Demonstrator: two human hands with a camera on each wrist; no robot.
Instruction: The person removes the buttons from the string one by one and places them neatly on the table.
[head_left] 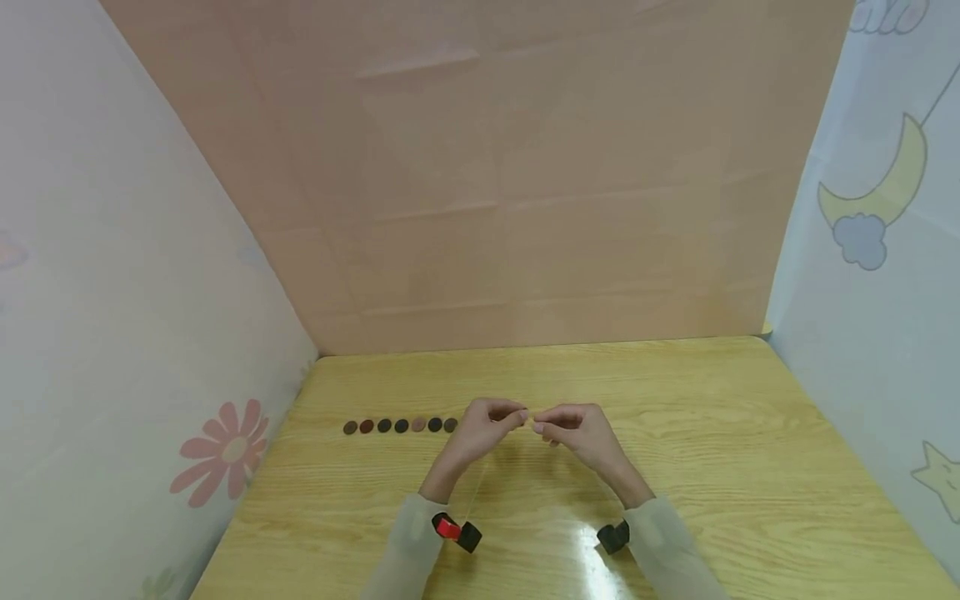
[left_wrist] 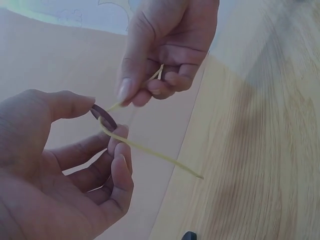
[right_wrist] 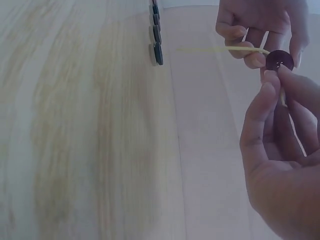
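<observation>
A dark round button [right_wrist: 279, 59] with small holes is pinched on its rim between the thumb and fingers of my left hand [head_left: 480, 432]. In the left wrist view a thin yellow cord [left_wrist: 155, 154] passes at the button, with one end hanging free past the left fingertips. My right hand [head_left: 592, 435] pinches the cord close to the button's other side, thumb against fingers. Both hands are raised above the table, fingertips almost meeting. Exactly how the cord runs through the holes is too small to tell.
A row of several buttons [head_left: 402, 426], brown, reddish and black, lies on the wooden table [head_left: 750, 467] left of my hands. A tan sheet [head_left: 495, 208] rises behind the table. Patterned white panels [head_left: 150, 250] stand at both sides.
</observation>
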